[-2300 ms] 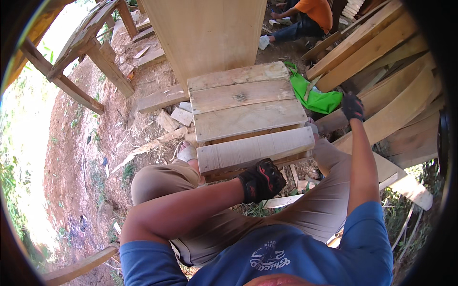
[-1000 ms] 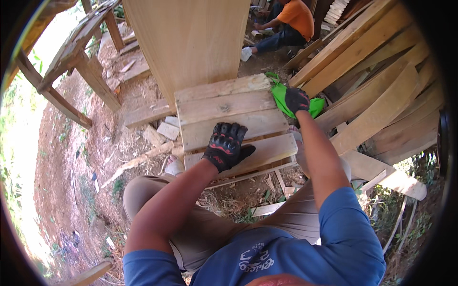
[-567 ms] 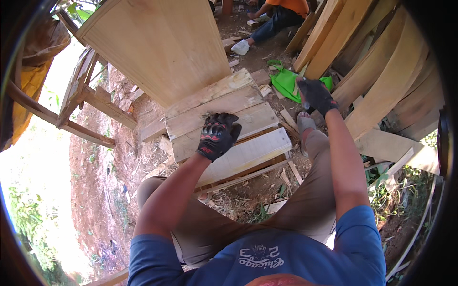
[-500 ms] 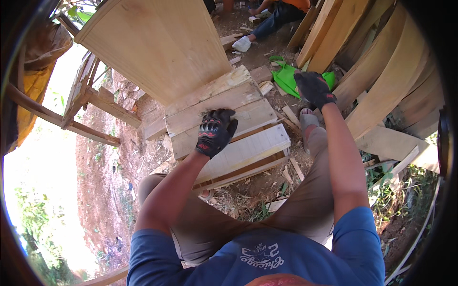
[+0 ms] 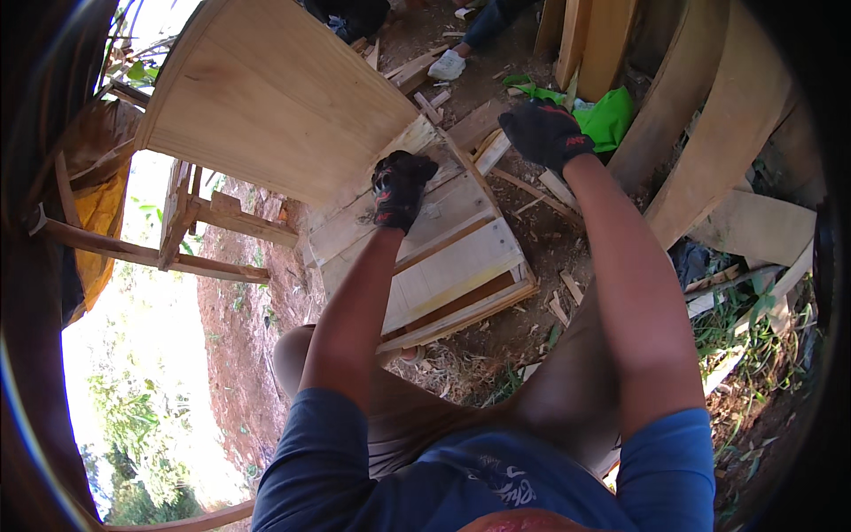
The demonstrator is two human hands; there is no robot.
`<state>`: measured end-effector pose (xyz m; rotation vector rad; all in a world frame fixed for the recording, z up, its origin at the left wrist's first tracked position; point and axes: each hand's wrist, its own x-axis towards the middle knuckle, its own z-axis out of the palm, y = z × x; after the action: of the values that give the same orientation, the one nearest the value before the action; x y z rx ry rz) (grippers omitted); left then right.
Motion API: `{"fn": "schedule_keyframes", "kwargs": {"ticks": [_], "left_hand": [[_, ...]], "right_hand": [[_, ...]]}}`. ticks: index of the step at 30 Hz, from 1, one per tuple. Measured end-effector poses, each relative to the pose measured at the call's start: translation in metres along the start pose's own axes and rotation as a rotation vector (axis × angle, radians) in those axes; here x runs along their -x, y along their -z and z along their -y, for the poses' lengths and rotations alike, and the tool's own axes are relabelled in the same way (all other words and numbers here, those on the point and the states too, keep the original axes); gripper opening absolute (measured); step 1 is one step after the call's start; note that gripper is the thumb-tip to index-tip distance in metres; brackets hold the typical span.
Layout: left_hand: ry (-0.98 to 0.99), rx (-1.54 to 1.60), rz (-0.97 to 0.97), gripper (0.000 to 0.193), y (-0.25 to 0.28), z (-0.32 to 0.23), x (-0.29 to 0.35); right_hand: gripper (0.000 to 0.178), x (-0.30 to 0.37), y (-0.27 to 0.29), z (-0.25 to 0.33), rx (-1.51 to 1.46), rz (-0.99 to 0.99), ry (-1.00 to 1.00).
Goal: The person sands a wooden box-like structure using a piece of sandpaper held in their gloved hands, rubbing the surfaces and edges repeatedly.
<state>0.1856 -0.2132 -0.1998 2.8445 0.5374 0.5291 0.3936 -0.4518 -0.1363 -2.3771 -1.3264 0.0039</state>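
Pallet (image 5: 443, 257) beneath leaning plywood panel (image 5: 275, 97)

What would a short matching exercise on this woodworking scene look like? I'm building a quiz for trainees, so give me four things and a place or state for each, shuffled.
Things:
1. left hand
2. right hand
3. green cloth
4. white shoe

Places or states:
A. lies on the ground below the leaning planks
B. gloved, resting on the slatted wooden panel
C. at the top of the view, on another person's foot
D. gloved, raised above the dirt near the green cloth, holding nothing visible

Pairs: 1-B, 2-D, 3-A, 4-C
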Motion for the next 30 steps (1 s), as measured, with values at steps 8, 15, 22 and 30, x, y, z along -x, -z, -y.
{"fn": "schedule_keyframes", "kwargs": {"ticks": [8, 15, 22, 30], "left_hand": [[-0.2, -0.217, -0.01, 0.02, 0.019, -0.022, -0.017], [0.024, -0.185, 0.144, 0.029, 0.035, 0.015, -0.021], [0.19, -0.049, 0.121, 0.031, 0.05, 0.032, -0.004], [0.034, -0.143, -0.119, 0.021, 0.117, 0.122, 0.028]], "right_hand": [[0.038, 0.012, 0.015, -0.031, -0.065, -0.078, -0.089], [0.04, 0.006, 0.003, -0.034, -0.093, -0.073, -0.048], [0.041, 0.004, -0.001, -0.028, -0.119, -0.05, -0.085], [0.051, 0.008, 0.0, -0.023, -0.083, -0.003, -0.04]]}}
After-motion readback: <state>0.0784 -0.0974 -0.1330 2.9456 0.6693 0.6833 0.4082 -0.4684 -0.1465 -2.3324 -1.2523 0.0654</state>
